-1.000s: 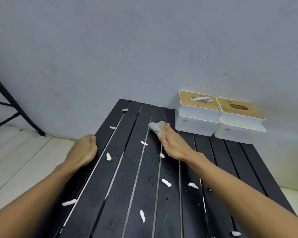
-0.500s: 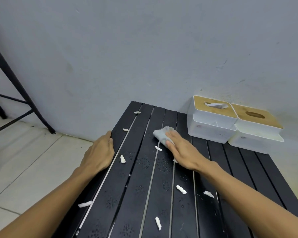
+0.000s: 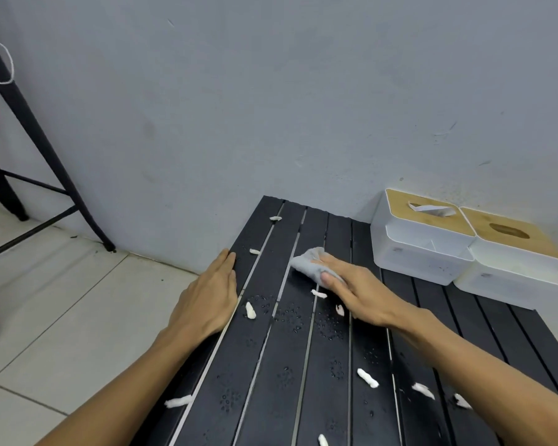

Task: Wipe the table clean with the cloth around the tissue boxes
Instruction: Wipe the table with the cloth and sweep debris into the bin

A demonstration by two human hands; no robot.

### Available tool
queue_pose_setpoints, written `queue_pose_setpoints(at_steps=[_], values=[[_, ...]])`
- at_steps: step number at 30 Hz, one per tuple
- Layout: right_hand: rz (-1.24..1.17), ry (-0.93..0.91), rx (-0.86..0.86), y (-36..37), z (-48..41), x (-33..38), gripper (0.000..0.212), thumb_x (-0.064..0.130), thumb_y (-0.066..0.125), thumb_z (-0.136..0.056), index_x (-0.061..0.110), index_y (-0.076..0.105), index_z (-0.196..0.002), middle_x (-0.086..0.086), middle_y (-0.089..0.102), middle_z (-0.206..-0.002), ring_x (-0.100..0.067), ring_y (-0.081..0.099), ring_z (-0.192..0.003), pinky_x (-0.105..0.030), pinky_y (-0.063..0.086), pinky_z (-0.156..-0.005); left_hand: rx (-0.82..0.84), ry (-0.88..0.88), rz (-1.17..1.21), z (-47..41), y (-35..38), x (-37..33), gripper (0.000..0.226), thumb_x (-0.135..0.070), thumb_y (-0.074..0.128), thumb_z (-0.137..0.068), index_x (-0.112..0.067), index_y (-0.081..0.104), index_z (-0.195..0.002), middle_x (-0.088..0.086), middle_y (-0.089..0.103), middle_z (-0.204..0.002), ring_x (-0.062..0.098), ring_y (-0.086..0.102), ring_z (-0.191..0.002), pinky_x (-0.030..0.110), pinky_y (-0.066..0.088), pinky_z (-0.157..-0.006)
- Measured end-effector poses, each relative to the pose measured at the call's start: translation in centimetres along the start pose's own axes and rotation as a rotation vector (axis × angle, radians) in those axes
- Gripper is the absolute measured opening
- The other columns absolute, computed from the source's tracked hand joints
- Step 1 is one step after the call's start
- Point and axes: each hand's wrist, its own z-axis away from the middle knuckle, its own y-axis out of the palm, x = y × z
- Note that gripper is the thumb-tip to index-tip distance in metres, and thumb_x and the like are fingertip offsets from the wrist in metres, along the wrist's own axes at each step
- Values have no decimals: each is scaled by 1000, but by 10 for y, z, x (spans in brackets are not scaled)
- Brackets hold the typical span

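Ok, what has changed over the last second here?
The right hand, pressing the cloth, slid it a little left across the table, away from the tissue boxes. The left hand crept forward along the table's left edge. Nothing was taken up or let go; the boxes and the scraps stayed put.

The left hand [image 3: 207, 304] and right hand [image 3: 358, 294] are bare; the left forearm [image 3: 126, 391] and right forearm [image 3: 496, 381] are unclothed to the edge of view.
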Motion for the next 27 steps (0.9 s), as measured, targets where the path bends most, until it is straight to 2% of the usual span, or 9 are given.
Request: queue_pose_setpoints(at_steps=[2, 4, 7, 10, 13, 15, 18, 23, 27], values=[[-12, 111, -181, -2, -13, -8, 44, 32, 37, -107, 18, 44, -148, 11, 49, -142, -6, 50, -123, -21, 37, -103, 1, -3, 11, -1, 1, 1, 50, -32, 22, -105, -24, 23, -154, -12, 13, -162, 16, 28, -144, 42, 30, -110], [-18, 312, -323, -4, -44, -21, 47, 38, 31, -107, 11, 48, -142, -9, 57, -136, -25, 58, -118, -31, 41, -95, 6, -3, 28, -1, 2, 2, 51, -33, 21, -105, -25, 22, -154, -13, 12, -162, 15, 27, -144, 42, 28, -112], [39, 486, -359, 2, -98, -36, 34, 25, 31, -107, 1, 55, -113, -28, 59, -120, -43, 55, -115, -41, 43, -93, 8, -18, 48, 0, 2, 3, 51, -34, 20, -105, -26, 20, -155, -15, 10, -162, 15, 30, -143, 40, 28, -113], [104, 452, -336, 11, -140, -30, 39, 20, 31, -106, -4, 55, -125, -31, 53, -130, -48, 47, -124, -51, 40, -106, 5, -23, 78, 1, 2, 3, 51, -35, 19, -104, -28, 16, -155, -15, 13, -161, 18, 35, -140, 38, 30, -110], [63, 366, -277, 14, -165, -12, 37, 22, 31, -107, 1, 53, -129, -25, 51, -132, -42, 47, -125, -46, 40, -100, -25, -57, 125, 2, 2, 2, 52, -36, 20, -104, -35, 4, -154, -7, 37, -153, 29, 51, -123, 41, 38, -96], [30, 335, -243, 14, -176, -6, 36, 22, 31, -108, 3, 52, -130, -22, 51, -131, -39, 48, -124, -41, 39, -95, -33, -61, 138, 3, 1, 0, 54, -38, 19, -104, -37, -3, -153, -7, 40, -151, 31, 55, -116, 42, 40, -94], [27, 224, -154, 15, -185, 0, 37, 24, 29, -108, 13, 49, -138, -16, 50, -135, -37, 45, -128, -42, 39, -98, -21, -51, 141, 4, -4, -6, 53, -40, 18, -104, -33, 0, -154, -8, 34, -155, 27, 52, -123, 38, 38, -97], [36, 83, 20, 20, -185, 2, 44, 45, 26, -107, 37, 43, -147, 2, 42, -153, -20, 35, -141, -43, 30, -111, 29, -23, 72, 3, -6, -8, 55, -43, 14, -104, -26, 13, -156, -13, 7, -163, 8, 20, -146, 29, 24, -113], [55, -118, 152, 16, -151, 4, 41, 45, 29, -107, 53, 38, -146, 19, 26, -159, -4, 19, -149, -28, 12, -122, 23, -31, 73, 1, -5, -7, 55, -42, 18, -104, -23, 18, -155, -12, 7, -163, 8, 18, -147, 31, 22, -115]])
